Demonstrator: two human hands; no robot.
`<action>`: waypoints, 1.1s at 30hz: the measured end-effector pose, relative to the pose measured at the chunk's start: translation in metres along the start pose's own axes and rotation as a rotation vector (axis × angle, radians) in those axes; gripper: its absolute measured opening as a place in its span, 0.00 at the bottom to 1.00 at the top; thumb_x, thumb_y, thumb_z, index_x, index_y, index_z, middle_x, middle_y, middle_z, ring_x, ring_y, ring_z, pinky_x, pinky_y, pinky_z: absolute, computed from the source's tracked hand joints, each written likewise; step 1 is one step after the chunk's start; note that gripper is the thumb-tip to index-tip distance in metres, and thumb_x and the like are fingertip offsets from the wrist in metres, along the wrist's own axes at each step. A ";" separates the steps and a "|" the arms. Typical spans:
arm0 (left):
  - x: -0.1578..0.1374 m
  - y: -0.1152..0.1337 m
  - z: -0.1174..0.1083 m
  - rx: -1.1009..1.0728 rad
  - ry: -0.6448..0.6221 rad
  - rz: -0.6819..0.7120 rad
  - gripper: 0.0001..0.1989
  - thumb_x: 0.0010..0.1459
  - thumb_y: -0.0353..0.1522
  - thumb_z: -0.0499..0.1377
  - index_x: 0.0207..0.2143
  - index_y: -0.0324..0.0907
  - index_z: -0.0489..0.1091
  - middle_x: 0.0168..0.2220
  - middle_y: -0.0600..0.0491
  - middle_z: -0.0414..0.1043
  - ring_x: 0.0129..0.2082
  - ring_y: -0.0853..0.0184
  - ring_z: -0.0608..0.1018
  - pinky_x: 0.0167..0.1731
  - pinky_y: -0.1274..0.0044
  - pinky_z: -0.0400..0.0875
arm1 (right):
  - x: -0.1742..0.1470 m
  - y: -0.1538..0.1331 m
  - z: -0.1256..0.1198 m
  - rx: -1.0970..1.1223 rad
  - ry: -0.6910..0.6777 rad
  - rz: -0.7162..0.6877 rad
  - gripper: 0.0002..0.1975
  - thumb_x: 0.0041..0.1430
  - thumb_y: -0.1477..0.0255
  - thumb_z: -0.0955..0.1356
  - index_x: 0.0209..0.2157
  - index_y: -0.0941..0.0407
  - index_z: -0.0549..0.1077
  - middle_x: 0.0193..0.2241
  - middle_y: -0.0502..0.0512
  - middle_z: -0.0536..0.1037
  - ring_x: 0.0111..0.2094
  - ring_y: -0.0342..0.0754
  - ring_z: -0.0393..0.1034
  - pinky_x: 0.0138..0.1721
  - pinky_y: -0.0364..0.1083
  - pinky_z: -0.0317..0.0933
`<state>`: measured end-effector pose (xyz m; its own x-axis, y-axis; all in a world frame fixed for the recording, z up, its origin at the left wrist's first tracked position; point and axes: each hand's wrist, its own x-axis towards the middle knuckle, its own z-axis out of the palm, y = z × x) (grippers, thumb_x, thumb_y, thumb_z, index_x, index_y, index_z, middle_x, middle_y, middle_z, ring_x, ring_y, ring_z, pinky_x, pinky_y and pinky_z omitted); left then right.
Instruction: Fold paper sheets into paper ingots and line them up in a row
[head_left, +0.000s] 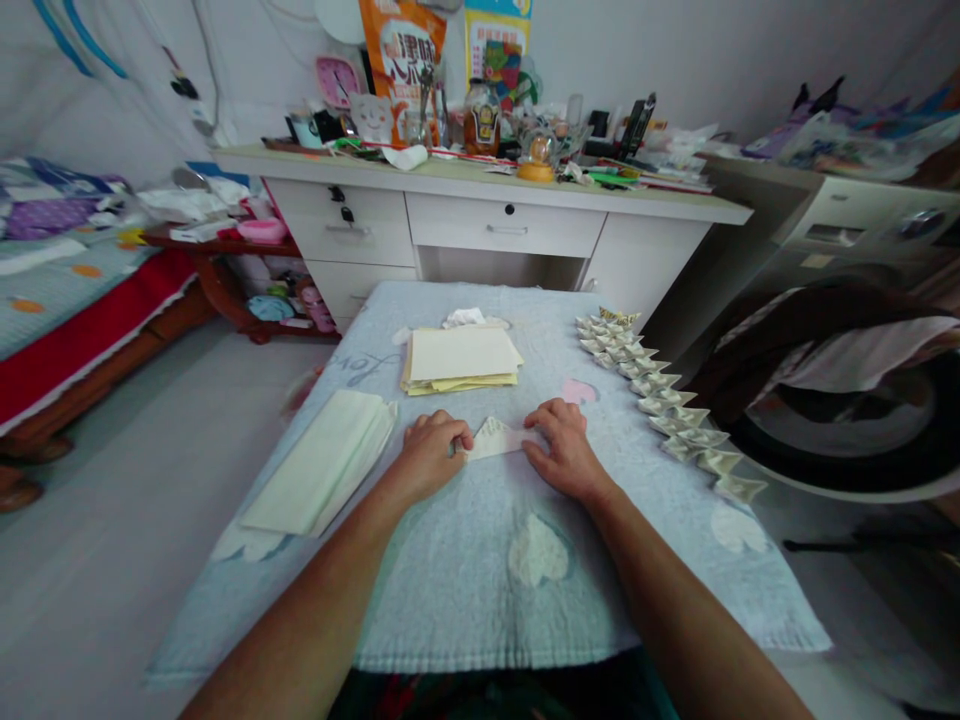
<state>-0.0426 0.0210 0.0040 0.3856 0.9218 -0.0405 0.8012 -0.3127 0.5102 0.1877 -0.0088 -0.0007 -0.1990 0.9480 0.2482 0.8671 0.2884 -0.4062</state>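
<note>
A small folded sheet of paper (495, 441), with a peak in the middle and a flat strip along its bottom, lies between my hands. My left hand (437, 447) pinches its left end with curled fingers. At the right end, my right hand (561, 446) holds the paper between thumb and fingers. Beyond my hands is a stack of cream and yellow paper sheets (465, 356). Left of my left arm lies a pile of long pale folded paper (322, 462). Down the right side runs a row of several folded paper boats (667, 400).
A light blue cloth with hearts (450, 590) covers the table. A crumpled white tissue (465, 317) sits behind the stack. Farther back stands a white desk (502, 222) crowded with jars and packets. A washing machine (840, 240) is on the right, a bed (82, 300) on the left.
</note>
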 end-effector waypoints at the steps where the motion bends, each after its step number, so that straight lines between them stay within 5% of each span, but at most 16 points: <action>1: 0.000 0.001 0.001 -0.007 0.012 0.030 0.11 0.48 0.25 0.55 0.32 0.46 0.72 0.38 0.53 0.68 0.43 0.60 0.68 0.43 0.70 0.60 | 0.000 -0.004 0.001 0.013 -0.017 -0.036 0.14 0.55 0.68 0.67 0.43 0.54 0.71 0.43 0.55 0.67 0.45 0.52 0.57 0.46 0.50 0.50; 8: 0.000 0.004 0.012 0.047 0.042 0.198 0.05 0.54 0.32 0.57 0.34 0.44 0.71 0.38 0.52 0.66 0.42 0.62 0.66 0.46 0.70 0.59 | 0.001 -0.010 0.009 -0.011 -0.131 -0.149 0.18 0.58 0.64 0.67 0.50 0.50 0.71 0.47 0.55 0.69 0.47 0.52 0.56 0.47 0.51 0.48; 16: -0.004 0.000 -0.003 0.214 -0.072 -0.030 0.06 0.57 0.36 0.53 0.32 0.46 0.68 0.41 0.51 0.64 0.43 0.58 0.64 0.41 0.68 0.58 | 0.003 -0.004 0.014 -0.029 -0.146 -0.126 0.15 0.59 0.67 0.68 0.49 0.49 0.73 0.47 0.55 0.70 0.46 0.52 0.58 0.45 0.51 0.49; 27: -0.002 -0.013 -0.016 0.082 -0.142 -0.002 0.12 0.47 0.37 0.60 0.36 0.46 0.66 0.41 0.52 0.64 0.46 0.58 0.65 0.44 0.69 0.59 | 0.004 0.001 0.020 -0.017 -0.081 -0.175 0.11 0.60 0.70 0.68 0.45 0.50 0.75 0.44 0.56 0.72 0.44 0.52 0.59 0.43 0.51 0.50; 30: -0.002 -0.011 -0.013 0.028 -0.100 0.023 0.17 0.43 0.38 0.64 0.36 0.45 0.66 0.40 0.53 0.63 0.45 0.58 0.66 0.44 0.69 0.61 | 0.005 0.001 0.019 -0.014 -0.049 -0.201 0.08 0.61 0.70 0.67 0.41 0.51 0.76 0.42 0.55 0.74 0.43 0.51 0.60 0.43 0.51 0.51; 33: -0.001 -0.004 -0.007 -0.043 0.070 0.020 0.22 0.38 0.39 0.68 0.35 0.44 0.65 0.41 0.52 0.60 0.45 0.57 0.65 0.45 0.68 0.62 | 0.006 0.000 0.017 -0.008 0.023 -0.212 0.07 0.62 0.71 0.66 0.37 0.53 0.77 0.41 0.55 0.73 0.42 0.50 0.61 0.43 0.51 0.52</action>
<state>-0.0499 0.0227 0.0079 0.3674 0.9296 0.0295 0.7724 -0.3227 0.5470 0.1791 -0.0005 -0.0141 -0.3667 0.8631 0.3473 0.8109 0.4795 -0.3354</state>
